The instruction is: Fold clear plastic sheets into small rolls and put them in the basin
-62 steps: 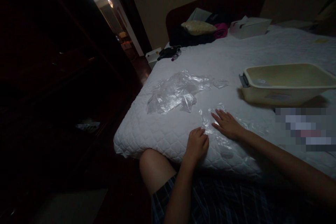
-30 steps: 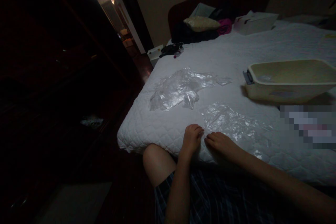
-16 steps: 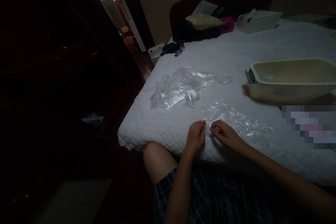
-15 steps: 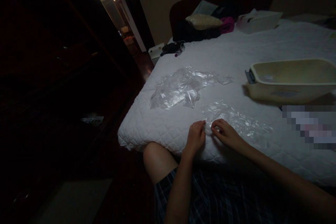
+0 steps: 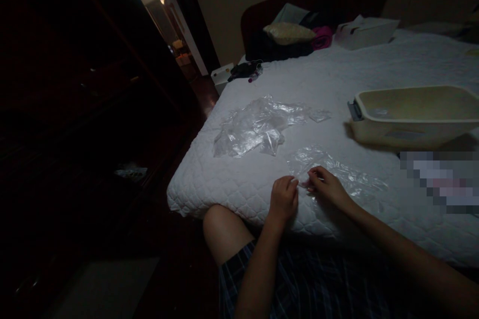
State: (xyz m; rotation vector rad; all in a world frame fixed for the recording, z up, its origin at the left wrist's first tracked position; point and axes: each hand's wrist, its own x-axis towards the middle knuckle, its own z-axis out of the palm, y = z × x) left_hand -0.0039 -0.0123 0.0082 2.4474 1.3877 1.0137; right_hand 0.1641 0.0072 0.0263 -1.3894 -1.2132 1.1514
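A crinkled clear plastic bag [image 5: 354, 177] lies on the white quilted bed cover near the front edge. My left hand [image 5: 284, 199] is closed in a pinch at the bag's near left end. Close beside it, my right hand [image 5: 330, 189] pinches the same end, thumb and forefinger together. A bit of the clear film shows between the two sets of fingertips. Beyond my hands, a spread heap of clear plastic bags [image 5: 250, 129] rests on the bed, apart from both hands.
A cream plastic bin [image 5: 419, 132] with a grey latch stands on the bed to the right. At the back are a white box [image 5: 368, 32], a pale cushion [image 5: 290, 33] and a rolled magenta cloth [image 5: 322, 38]. A dark cabinet [image 5: 75, 84] fills the left side.
My right hand has moved slightly right and up, and my left hand slightly right. Both fingertips stay at the bag's near end. The heap and bin have not moved.
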